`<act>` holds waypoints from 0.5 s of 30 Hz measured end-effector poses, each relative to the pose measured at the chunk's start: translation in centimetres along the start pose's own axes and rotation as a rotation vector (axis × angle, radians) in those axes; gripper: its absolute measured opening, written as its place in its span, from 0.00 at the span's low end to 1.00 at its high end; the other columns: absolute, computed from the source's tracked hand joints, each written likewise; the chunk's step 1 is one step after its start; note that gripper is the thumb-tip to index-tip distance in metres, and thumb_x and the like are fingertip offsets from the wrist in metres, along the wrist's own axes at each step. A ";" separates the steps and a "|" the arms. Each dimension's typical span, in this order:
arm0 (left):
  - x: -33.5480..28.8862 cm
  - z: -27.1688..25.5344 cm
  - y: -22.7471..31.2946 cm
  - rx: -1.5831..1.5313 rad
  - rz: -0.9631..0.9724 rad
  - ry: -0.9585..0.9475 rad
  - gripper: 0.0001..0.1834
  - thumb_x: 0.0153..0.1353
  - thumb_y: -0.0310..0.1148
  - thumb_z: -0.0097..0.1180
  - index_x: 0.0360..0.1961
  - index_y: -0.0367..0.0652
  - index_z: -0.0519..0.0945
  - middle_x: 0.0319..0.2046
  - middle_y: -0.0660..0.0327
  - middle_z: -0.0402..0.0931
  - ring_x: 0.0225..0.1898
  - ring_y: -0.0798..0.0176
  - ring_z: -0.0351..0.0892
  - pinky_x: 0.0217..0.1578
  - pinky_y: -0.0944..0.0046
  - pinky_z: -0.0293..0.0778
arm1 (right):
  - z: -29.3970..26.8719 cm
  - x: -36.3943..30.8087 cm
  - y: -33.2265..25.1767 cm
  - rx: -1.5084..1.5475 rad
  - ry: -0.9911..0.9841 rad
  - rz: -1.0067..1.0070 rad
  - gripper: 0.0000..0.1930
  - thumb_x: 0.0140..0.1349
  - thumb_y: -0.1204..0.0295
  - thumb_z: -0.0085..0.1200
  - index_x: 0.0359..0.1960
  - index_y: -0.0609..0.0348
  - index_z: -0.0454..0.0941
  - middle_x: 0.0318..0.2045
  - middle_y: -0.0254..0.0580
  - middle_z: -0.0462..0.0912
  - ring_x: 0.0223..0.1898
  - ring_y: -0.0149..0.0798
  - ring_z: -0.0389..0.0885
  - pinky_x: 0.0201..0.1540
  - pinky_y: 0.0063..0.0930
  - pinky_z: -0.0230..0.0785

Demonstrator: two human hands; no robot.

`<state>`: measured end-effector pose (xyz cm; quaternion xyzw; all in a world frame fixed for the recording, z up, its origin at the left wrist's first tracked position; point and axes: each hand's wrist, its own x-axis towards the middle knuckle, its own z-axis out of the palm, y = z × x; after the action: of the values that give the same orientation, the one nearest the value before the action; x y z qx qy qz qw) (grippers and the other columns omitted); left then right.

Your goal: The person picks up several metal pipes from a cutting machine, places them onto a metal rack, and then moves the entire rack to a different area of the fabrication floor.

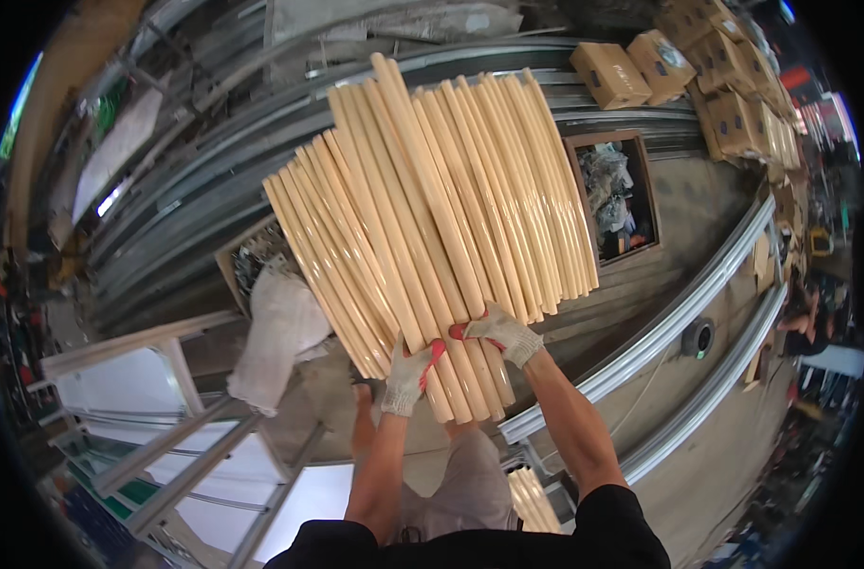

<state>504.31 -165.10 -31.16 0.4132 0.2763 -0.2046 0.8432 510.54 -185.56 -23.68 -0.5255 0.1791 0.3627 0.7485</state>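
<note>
Both hands are on the poles here. The left hand (411, 376) is closed against the near end of the bunch with its thumb over the top, and the right hand (500, 334) is clamped on from the other side, thumb side laid across; I can't see where all the fingertips end up. Gloves are off-white knit, kinda fuzzy, with red on the palm side. The poles (441, 204) lie side by side right in front of the person, long, round, pale wood color, and pretty shiny. Ends are uneven, with the gripped ones poking out closer to the body. Left of them there's a crumpled whitish sack (278, 327), right of them a brown-rimmed bin (653, 194) of crinkly plastic, plus ridged silvery metal rails (652, 327).
</note>
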 end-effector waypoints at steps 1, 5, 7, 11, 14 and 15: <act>3.6 -1.2 -3.4 -0.087 -0.005 0.025 0.36 0.60 0.18 0.68 0.68 0.36 0.68 0.52 0.52 0.82 0.47 0.58 0.86 0.48 0.60 0.85 | -2.6 2.9 1.0 -0.120 -0.002 -0.001 0.29 0.56 0.73 0.70 0.60 0.68 0.77 0.48 0.44 0.87 0.48 0.35 0.86 0.54 0.30 0.78; 12.8 -8.5 -16.4 0.003 -0.091 0.203 0.38 0.58 0.16 0.68 0.69 0.39 0.67 0.52 0.52 0.82 0.47 0.58 0.86 0.47 0.58 0.86 | -10.2 14.4 12.3 -0.188 0.078 0.117 0.40 0.52 0.72 0.73 0.67 0.67 0.69 0.46 0.45 0.87 0.49 0.36 0.85 0.54 0.30 0.77; 16.3 -8.7 -17.7 -0.002 -0.128 0.182 0.39 0.57 0.14 0.68 0.69 0.39 0.67 0.52 0.52 0.82 0.47 0.57 0.86 0.48 0.56 0.87 | -14.1 18.1 16.6 -0.099 0.037 0.137 0.43 0.50 0.70 0.75 0.68 0.67 0.66 0.48 0.47 0.86 0.49 0.38 0.85 0.54 0.31 0.78; 22.7 -12.9 -21.2 -0.020 -0.170 0.141 0.39 0.57 0.13 0.67 0.69 0.39 0.66 0.53 0.50 0.81 0.48 0.55 0.86 0.48 0.55 0.87 | -16.3 24.0 18.9 -0.076 0.092 0.111 0.45 0.50 0.70 0.75 0.70 0.67 0.64 0.53 0.49 0.84 0.51 0.37 0.85 0.55 0.30 0.77; 25.9 -13.9 -22.2 0.020 -0.189 0.140 0.39 0.56 0.13 0.67 0.69 0.39 0.66 0.54 0.50 0.81 0.49 0.55 0.86 0.48 0.56 0.87 | -17.4 26.7 19.4 -0.259 0.106 0.045 0.47 0.50 0.69 0.75 0.71 0.66 0.62 0.52 0.48 0.84 0.54 0.38 0.83 0.59 0.31 0.75; 26.3 -14.0 -22.2 0.037 -0.213 0.143 0.39 0.56 0.13 0.67 0.68 0.39 0.66 0.54 0.50 0.81 0.49 0.55 0.86 0.48 0.56 0.87 | -17.8 27.0 20.1 -0.256 0.113 0.060 0.47 0.50 0.69 0.75 0.71 0.66 0.62 0.52 0.48 0.84 0.54 0.38 0.83 0.59 0.31 0.75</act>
<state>507.54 -169.59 -67.93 0.4104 0.3742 -0.2683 0.7871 516.04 -188.58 -61.19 -0.6307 0.1888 0.3745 0.6529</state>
